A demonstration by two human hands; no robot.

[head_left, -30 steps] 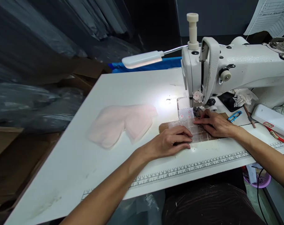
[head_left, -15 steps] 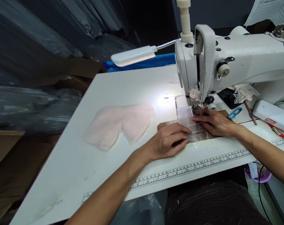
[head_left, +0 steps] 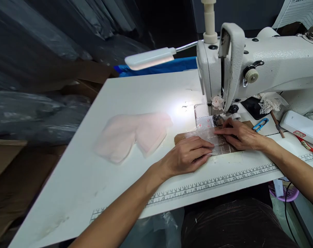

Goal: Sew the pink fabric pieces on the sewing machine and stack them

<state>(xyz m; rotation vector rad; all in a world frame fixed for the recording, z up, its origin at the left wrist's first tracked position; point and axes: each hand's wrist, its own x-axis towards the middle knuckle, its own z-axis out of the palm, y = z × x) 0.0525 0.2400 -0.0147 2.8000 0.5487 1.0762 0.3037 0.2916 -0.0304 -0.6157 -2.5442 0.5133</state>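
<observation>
A thin see-through piece of fabric (head_left: 218, 147) lies over a brown taped patch (head_left: 181, 137) of the table, just in front of the sewing machine's presser foot (head_left: 217, 120). My left hand (head_left: 189, 155) rests at its left side, fingers curled together on the edge. From the right, my right hand (head_left: 239, 134) pinches the fabric close to the foot, index finger stretched towards it. Whether the fabric's far edge is under the foot, I cannot tell. The white sewing machine (head_left: 270, 62) stands over it, a pale pink fabric flower (head_left: 218, 102) on its head.
Pale pink sheer fabric pieces (head_left: 133, 134) lie on the white table (head_left: 68, 193), left of the hands. A ruler strip (head_left: 205, 186) runs along the front edge. Blue thread snips (head_left: 260, 124) and a white box-like device (head_left: 301, 127) sit to the right. A lamp (head_left: 150, 59) hangs behind.
The whole view has shifted slightly, with the machine a little further right in the picture. Both hands keep nearly the same place on the fabric; my left fingers have edged slightly right.
</observation>
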